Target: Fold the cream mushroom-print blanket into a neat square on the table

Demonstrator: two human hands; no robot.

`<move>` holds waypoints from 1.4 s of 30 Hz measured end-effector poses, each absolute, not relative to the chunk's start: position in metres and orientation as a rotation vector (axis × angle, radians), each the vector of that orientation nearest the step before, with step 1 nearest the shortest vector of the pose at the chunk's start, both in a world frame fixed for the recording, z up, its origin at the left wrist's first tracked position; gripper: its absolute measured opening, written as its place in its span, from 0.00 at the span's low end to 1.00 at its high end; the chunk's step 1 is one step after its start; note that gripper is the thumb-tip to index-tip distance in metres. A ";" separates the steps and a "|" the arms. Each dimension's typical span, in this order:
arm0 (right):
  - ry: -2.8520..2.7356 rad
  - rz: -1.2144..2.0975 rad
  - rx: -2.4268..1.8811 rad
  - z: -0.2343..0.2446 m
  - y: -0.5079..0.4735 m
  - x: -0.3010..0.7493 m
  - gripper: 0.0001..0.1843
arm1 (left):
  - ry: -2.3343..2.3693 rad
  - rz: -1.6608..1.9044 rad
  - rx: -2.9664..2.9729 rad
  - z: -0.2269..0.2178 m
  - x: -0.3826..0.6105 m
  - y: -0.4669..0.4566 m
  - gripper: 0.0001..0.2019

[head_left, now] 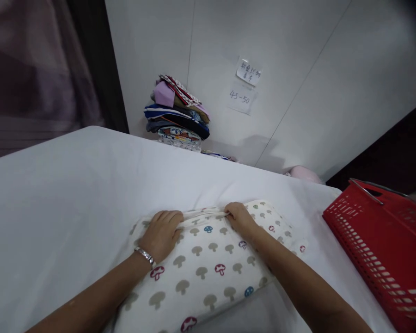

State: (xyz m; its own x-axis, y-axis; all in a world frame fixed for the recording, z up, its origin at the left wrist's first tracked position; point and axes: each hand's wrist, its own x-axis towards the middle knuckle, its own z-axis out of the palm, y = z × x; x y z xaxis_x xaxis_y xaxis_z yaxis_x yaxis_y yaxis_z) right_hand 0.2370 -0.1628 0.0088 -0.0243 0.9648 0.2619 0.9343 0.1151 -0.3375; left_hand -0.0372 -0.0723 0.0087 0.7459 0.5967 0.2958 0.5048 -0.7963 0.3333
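Spread at lower centre, on the white table: cloth with mushroom print, folded, cut off by the bottom of the frame. Pinched along its upper edge by left hand and right hand, set apart, with a raised fold between. Fingertips partly tucked out of sight at that fold; number of layers beneath impossible to tell. Around left wrist, bracelet.

Wide bare room across the left of the frame; a shallower strip above the cloth, up to the table's far edge. To the right, only a narrow gap before the red basket, cut off at the right of the frame.

At upper centre, against the wall, garment pile, base partly hidden by the table edge. Also half hidden there, pink object, hard to identify. At upper left, blurred drape.
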 end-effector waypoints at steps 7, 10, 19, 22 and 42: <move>-2.036 0.328 -1.834 0.032 -0.164 0.238 0.12 | 0.936 0.588 2.644 0.009 -0.040 -0.070 0.16; -2.025 0.349 -1.879 0.033 -0.156 0.238 0.10 | 0.965 0.563 2.582 0.011 -0.039 -0.066 0.16; -1.985 0.199 -1.921 0.016 -0.143 0.234 0.08 | 1.119 0.341 2.701 0.010 -0.032 -0.059 0.16; -1.980 0.203 -1.899 0.014 -0.145 0.236 0.08 | 1.133 0.336 2.693 0.013 -0.032 -0.060 0.16; -1.874 0.259 -2.235 0.034 -0.183 0.351 0.17 | 1.178 0.327 2.682 0.011 -0.038 -0.048 0.19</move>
State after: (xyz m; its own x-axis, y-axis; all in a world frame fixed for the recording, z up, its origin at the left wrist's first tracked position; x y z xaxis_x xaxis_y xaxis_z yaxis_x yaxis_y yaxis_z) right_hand 0.3508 -0.1832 0.0338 0.1745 0.9846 0.0018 0.9472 -0.1674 -0.2733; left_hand -0.0379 -0.0478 0.0108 0.6593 0.7417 0.1230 0.6989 -0.6650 0.2633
